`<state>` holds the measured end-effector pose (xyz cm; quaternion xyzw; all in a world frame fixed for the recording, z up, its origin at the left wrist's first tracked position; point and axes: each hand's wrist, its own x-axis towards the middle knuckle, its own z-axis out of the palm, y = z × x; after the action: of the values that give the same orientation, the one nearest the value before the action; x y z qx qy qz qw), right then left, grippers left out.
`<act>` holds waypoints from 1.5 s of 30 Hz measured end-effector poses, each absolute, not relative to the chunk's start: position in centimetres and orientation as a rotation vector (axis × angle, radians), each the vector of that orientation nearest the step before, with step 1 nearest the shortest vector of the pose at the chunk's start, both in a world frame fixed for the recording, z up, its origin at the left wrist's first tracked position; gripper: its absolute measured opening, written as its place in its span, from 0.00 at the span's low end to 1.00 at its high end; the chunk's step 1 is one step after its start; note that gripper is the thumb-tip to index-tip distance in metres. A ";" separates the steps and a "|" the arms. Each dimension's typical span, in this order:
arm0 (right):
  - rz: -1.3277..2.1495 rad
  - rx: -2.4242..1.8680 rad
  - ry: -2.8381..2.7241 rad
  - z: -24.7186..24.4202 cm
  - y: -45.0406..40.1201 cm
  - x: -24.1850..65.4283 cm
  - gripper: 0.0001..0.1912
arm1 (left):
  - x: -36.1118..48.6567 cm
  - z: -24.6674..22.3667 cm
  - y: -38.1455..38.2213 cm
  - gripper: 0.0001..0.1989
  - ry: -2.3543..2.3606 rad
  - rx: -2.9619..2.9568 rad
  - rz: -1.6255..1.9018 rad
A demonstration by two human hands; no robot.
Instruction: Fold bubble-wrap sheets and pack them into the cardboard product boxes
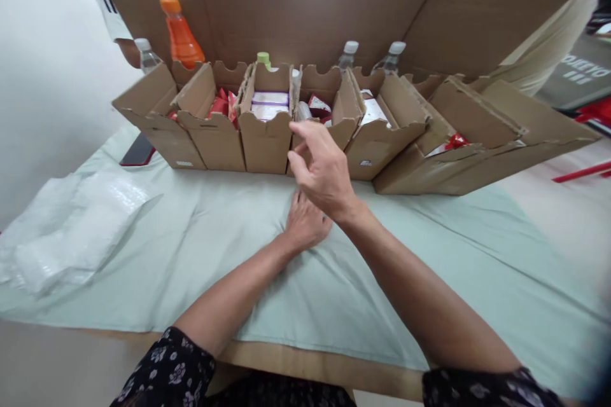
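Observation:
My right hand [324, 165] hovers in front of the middle cardboard bins, its thumb and index finger apart and curved. It holds nothing. Below it, my left hand [308, 224] rests on the pale green cloth [200, 267], fingers loosely curled in and partly hidden by the right hand. Nearest to the right hand is a cardboard bin [337, 130] with a dark red packet [319, 107] inside. The bin [266, 147] left of it contains white and purple boxes [270, 102]. Red packets [220, 105] lie in another bin [217, 146] further left.
A bin with a white box [373, 111] and wide, slanted bins [429, 168] stand at right. Behind the row are an orange bottle [184, 38], clear bottles [351, 54] and a cardboard panel [305, 6]. Clear plastic wrap [71, 229] and a dark flat object [137, 150] lie left.

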<state>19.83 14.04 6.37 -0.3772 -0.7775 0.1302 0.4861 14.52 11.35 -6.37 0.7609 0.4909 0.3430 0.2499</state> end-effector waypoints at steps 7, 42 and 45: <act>0.219 -1.082 -2.126 7.7 23.3 14.8 0.11 | 8.7 -5.9 1.1 0.28 1.230 2.415 0.543; 0.467 -1.633 -1.744 -3.5 5.7 32.3 0.19 | 0.4 -3.5 3.4 0.20 1.917 1.860 0.938; 0.392 -1.734 -1.764 -5.7 5.5 32.9 0.20 | -4.1 -3.9 1.2 0.17 2.127 1.935 0.996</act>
<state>32.91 5.45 -5.72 -0.6577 -0.6688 0.1487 0.3132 -4.10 1.21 -3.85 0.6352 0.6980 0.3270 0.0492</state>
